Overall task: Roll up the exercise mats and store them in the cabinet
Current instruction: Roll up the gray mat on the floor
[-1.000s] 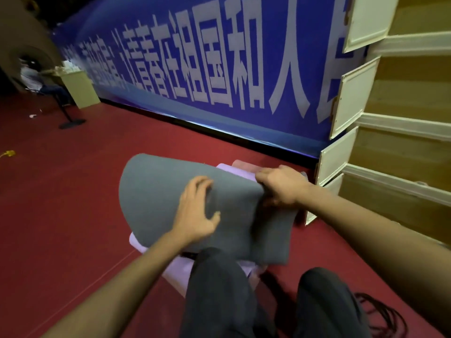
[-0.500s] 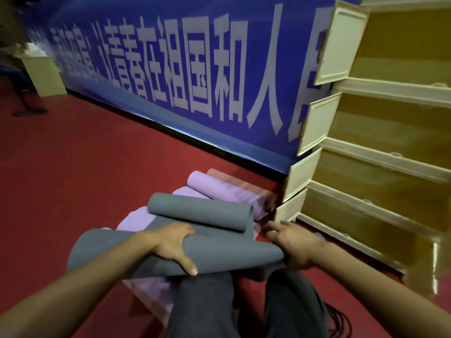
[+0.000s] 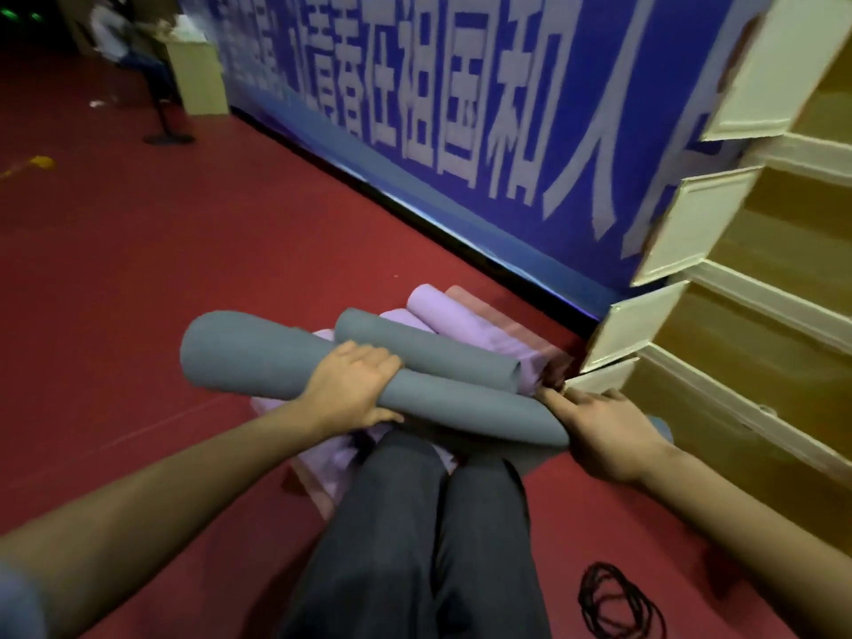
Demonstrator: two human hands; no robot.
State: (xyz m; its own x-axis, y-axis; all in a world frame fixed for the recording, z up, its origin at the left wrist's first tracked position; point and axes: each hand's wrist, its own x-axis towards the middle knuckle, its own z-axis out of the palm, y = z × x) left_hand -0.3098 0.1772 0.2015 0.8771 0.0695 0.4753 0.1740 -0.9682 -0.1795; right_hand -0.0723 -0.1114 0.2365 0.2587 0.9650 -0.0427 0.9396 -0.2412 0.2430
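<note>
Floor: red carpet, with a blue banner along its far edge.
Cabinet: cream cabinet at the right, doors swung open beside the mats.
Clutter: a coil of black cord lies near the right knee; a stool base stands far left.
Mats: the grey mat lies rolled across the lap; a second grey roll, a purple roll and a pink one lie behind it.
Hands: left hand wraps the roll's middle; right hand seems to pinch its end, fingers partly hidden.
Change: the roll is tighter than half a second ago.
</note>
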